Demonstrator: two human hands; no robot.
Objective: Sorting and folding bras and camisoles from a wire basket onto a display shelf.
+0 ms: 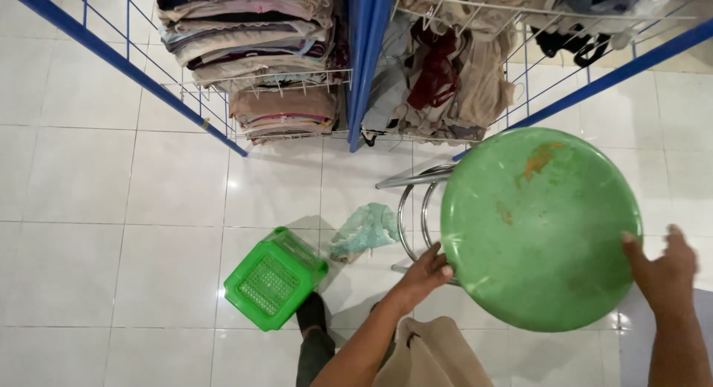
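A round green stool seat (538,227) with orange stains fills the right middle of the head view, on chrome legs (412,209). My left hand (425,274) grips its near left rim. My right hand (663,268) holds its right rim, fingers curled over the edge. A beige cloth (431,353) hangs below between my arms.
A small green plastic basket (273,278) lies on the white tiled floor beside my dark shoe (312,313). A pale green garment (365,229) lies on the floor near the stool legs. Blue wire racks (260,60) with folded and hanging clothes (453,75) stand ahead.
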